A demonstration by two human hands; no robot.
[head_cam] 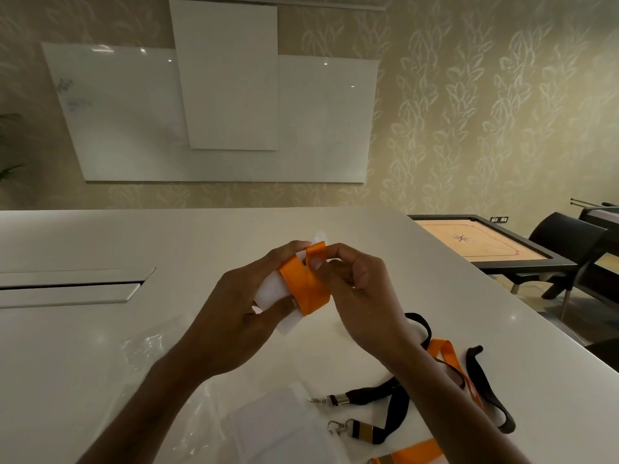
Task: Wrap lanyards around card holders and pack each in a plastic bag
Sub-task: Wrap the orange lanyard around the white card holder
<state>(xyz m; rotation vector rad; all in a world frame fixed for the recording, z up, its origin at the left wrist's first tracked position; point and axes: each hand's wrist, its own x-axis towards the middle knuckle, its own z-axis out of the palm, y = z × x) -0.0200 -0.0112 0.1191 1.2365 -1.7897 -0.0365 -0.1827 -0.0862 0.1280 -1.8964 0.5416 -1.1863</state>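
Note:
Above the white table point(100, 356), my left hand point(241, 316) grips a clear white card holder point(273, 289) with an orange lanyard point(303, 286) wound around it. My right hand point(355, 296) pinches the free end of that orange strap at the top of the holder. On the table near me lie black lanyards point(395, 406) with metal clips, more orange lanyards point(449, 360), another clear card holder point(278, 426) and clear plastic bags point(150, 353).
A recessed cable slot point(70, 286) is set into the table at the left. Beyond the table's right edge stand a carrom board point(475, 244) and dark chairs point(576, 242). Whiteboards point(217, 112) hang on the wall ahead.

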